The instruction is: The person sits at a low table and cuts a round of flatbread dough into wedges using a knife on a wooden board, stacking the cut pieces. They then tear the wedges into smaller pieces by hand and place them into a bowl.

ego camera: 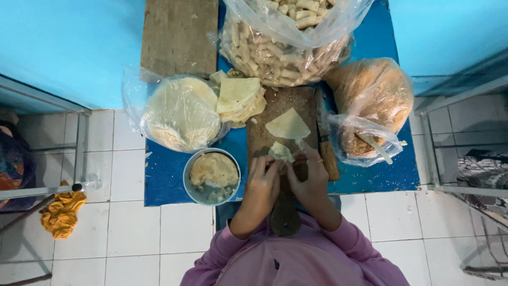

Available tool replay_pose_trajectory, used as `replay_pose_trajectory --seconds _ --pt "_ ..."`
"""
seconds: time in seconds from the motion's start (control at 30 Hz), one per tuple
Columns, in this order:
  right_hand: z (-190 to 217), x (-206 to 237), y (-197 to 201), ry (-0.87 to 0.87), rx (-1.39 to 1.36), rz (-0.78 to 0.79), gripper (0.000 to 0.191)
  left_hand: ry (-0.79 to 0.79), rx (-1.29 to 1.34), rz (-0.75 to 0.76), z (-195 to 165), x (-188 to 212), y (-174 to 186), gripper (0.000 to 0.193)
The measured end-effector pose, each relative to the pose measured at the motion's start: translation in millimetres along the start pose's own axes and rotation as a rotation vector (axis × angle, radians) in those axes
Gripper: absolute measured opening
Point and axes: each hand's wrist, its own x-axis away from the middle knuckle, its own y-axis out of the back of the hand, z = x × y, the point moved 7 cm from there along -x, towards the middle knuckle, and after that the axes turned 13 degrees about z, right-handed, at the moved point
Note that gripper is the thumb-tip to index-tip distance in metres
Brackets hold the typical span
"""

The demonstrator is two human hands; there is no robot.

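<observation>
Here both hands meet over the near end of a wooden board (278, 114): the left hand (263, 177) and the right hand (312, 175) are pressed together, fingers pinched on a small folded wrapper (280, 152). A flat triangular wrapper (287, 126) lies further up the board, apart from them. Just left of the left hand stands a metal bowl of filling (212, 175). A bag of round wrappers (180, 112), a bag of finished rolls (283, 45) and a bag of crumbs (370, 103) ring the blue table (164, 175).
</observation>
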Motion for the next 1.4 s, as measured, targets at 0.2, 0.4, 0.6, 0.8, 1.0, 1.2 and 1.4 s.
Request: replay_pose_trajectory --seconds 0.2,0.4,0.6,0.8,1.0,1.2,1.4 --pt "11.4 6.3 -7.2 0.301 0.136 -0.034 0.060 -0.006 0.016 0.011 1.8 -0.1 0.5 0.035" --pt "9.0 8.9 -14.8 0.333 0.125 0.114 0.057 0.003 0.077 -0.024 8.3 1.8 0.3 0.028" --pt "18.8 2.4 -4.7 0.331 0.087 0.223 0.055 -0.001 0.025 -0.019 10.3 3.6 -1.7 0.029" --pt "18.1 -7.7 10.6 0.357 0.132 0.385 0.053 -0.025 0.028 -0.008 4.5 2.8 4.6 0.029" --pt "17.0 -17.3 11.0 0.377 0.135 0.262 0.040 -0.070 0.094 0.049 1.1 0.2 10.7 0.029" --pt "17.0 -20.6 9.2 0.310 0.072 0.365 0.048 -0.080 0.015 0.004 3.9 0.8 6.1 0.030" --pt "10.9 -27.8 6.9 0.233 0.065 0.331 0.034 -0.012 0.014 0.016 15.1 -2.3 0.4 0.025"
